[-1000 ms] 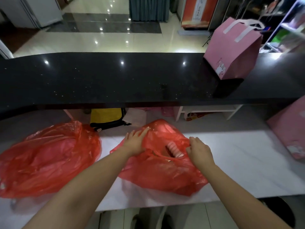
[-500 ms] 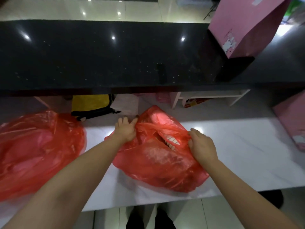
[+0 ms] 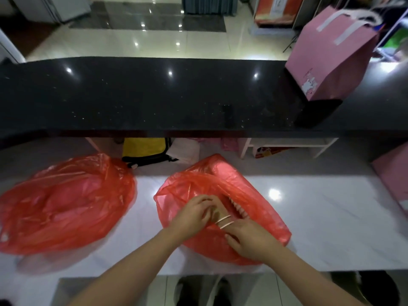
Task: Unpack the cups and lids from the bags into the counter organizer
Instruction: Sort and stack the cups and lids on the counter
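On the white marble worktop (image 3: 320, 217), at far left, a first red plastic bag (image 3: 64, 202) lies bulging with its mouth bunched, untouched; its contents show only as pale pink shapes through the film. To its right a second red plastic bag (image 3: 220, 208) lies in front of the person, with both hands at its mouth. The left hand (image 3: 194, 215) has curled fingers pinching the gathered plastic at the opening, probably to hold the mouth steady. Just beside it, thin pale loops (image 3: 225, 221), apparently rubber bands, stretch between the two hands. The right hand (image 3: 249, 239) lies on the bag with fingers bent; whether it holds the loops or the film cannot be told. A ribbed stack of pink cups or lids (image 3: 237, 208) shows inside the opening, so the goods are not yet unpacked. At far right a pink paper bag (image 3: 331, 62) stands on the black raised counter (image 3: 154, 96). No organizer is identifiable
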The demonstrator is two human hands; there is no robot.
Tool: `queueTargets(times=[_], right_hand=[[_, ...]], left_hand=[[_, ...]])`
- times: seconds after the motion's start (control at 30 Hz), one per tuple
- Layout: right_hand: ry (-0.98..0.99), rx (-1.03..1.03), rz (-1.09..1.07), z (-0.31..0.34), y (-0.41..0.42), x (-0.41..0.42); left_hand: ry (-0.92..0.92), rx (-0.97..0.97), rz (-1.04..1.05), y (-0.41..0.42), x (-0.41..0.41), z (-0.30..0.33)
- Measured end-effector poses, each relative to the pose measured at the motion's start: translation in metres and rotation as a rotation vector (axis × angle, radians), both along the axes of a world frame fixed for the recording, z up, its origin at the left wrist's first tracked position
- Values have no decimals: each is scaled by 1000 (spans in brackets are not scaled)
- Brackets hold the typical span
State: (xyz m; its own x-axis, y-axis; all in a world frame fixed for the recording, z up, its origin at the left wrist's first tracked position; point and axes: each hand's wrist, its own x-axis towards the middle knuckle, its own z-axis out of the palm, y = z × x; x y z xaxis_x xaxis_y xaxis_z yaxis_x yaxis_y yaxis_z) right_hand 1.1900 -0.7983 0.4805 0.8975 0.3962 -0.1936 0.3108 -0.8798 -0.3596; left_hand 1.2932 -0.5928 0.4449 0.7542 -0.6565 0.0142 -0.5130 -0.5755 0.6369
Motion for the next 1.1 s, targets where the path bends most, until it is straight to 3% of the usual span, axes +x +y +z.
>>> queueTargets(times=[0.1,0.23,0.33,0.47,0.53,0.63,0.77,0.93,1.1], right_hand=[[3,-21,38,0,2,-14],[11,-56,33,3,-3,-16],[-57,-14,3,6,-9,-9],[-201,6,-183,9,-20,-2],[-255,39,-254,9,-26,0],[-273,93,-278,7,-31,3],[-287,153,-238,1,-25,13],[-380,315,-89,-2,14,40],[-338,153,159,8,66,58]], left_hand=[[-44,95,-108,-10,4,3],[-217,492,-406,-18,15,2],[-313,678,-467,-20,19,-1],[-557,775,-508,-21,9,1],[-564,759,-457,-19,1,-2],[-428,691,-334,-8,-9,1],[-433,505,-159,21,-28,21],[-514,423,145,62,-48,46],[-461,363,383,106,-81,67]])
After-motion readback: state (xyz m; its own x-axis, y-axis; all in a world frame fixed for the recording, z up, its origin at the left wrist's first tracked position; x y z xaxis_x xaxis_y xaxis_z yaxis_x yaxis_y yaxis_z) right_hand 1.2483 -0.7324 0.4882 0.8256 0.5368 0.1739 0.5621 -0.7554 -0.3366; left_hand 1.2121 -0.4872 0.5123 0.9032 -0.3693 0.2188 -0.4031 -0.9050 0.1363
